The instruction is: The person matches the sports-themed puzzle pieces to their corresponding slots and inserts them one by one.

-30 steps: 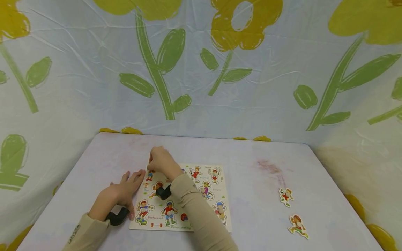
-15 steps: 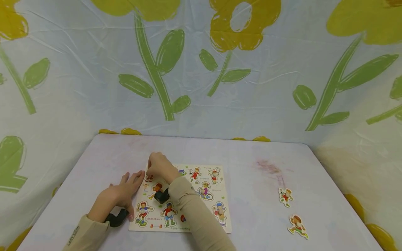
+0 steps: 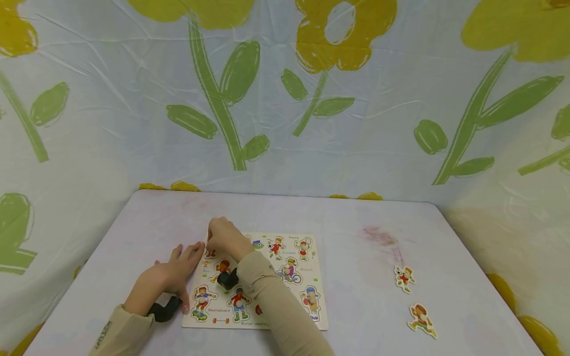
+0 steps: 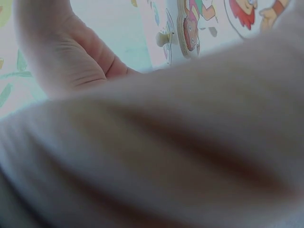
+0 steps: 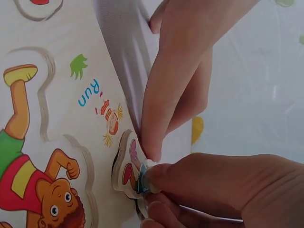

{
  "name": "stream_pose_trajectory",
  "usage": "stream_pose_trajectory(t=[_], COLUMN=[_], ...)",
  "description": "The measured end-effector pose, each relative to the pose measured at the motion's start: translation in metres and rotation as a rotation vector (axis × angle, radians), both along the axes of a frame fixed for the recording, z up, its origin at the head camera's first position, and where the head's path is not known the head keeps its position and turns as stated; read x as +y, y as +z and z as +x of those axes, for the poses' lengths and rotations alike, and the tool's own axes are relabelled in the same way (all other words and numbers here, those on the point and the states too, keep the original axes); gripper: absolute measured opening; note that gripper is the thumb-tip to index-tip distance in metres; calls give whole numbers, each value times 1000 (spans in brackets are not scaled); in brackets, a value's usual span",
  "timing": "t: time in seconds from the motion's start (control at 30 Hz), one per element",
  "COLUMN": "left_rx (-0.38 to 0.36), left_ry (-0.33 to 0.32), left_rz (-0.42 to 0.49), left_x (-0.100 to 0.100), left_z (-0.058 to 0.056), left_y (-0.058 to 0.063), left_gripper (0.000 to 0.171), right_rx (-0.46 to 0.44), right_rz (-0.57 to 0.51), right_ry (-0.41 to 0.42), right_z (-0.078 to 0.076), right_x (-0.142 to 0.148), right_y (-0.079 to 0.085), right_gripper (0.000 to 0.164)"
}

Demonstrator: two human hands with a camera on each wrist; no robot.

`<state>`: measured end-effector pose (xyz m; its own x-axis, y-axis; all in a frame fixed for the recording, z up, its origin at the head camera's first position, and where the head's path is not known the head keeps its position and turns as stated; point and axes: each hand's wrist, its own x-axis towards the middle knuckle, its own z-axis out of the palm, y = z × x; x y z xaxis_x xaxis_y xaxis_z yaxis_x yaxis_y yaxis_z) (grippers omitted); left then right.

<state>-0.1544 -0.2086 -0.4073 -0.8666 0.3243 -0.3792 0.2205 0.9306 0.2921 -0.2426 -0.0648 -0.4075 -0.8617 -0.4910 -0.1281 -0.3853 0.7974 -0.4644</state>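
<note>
A wooden knob puzzle board (image 3: 307, 278) with pictures of children playing sports lies on the table. My right hand (image 3: 227, 240) is at its far left corner. Between thumb and fingers it pinches the knob of a puzzle piece (image 5: 129, 166) showing legs with pink shoes. In the right wrist view that piece sits slightly tilted at the board's edge, its upper part hidden by the fingers. My left hand (image 3: 171, 274) rests along the left side, its spread fingers touching the board's edge. Blurred skin fills most of the left wrist view.
To the right lie two loose puzzle pieces: a footballer (image 3: 404, 279) and a runner (image 3: 422, 320). A skateboarder piece (image 3: 202, 302) and a roller-skater piece (image 3: 240, 302) sit in the board's near row. Behind the table hangs a flowered cloth (image 3: 378, 148).
My right hand has come down and slightly nearer at the far left corner, covering more of the pinched puzzle piece. The left hand stays put, and the loose pieces have not moved.
</note>
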Motion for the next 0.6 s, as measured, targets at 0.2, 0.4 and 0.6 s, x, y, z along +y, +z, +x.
stream_pose_trajectory(t=[0.2,0.4,0.6], left_rx=[5,1,6], left_ry=[-5,3,2], left_rz=[-14,-6,-4], left_x=[0,1,1], left_z=[0,0,-1], left_y=[-1,-1,-3], left_gripper=[147,147,147], right_rx=[22,51,35], right_rz=[19,50,46], right_ry=[0,-13,-17], right_z=[4,5,5], right_x=[-2,-1,-2], right_y=[1,2,4], right_gripper=[9,13,14])
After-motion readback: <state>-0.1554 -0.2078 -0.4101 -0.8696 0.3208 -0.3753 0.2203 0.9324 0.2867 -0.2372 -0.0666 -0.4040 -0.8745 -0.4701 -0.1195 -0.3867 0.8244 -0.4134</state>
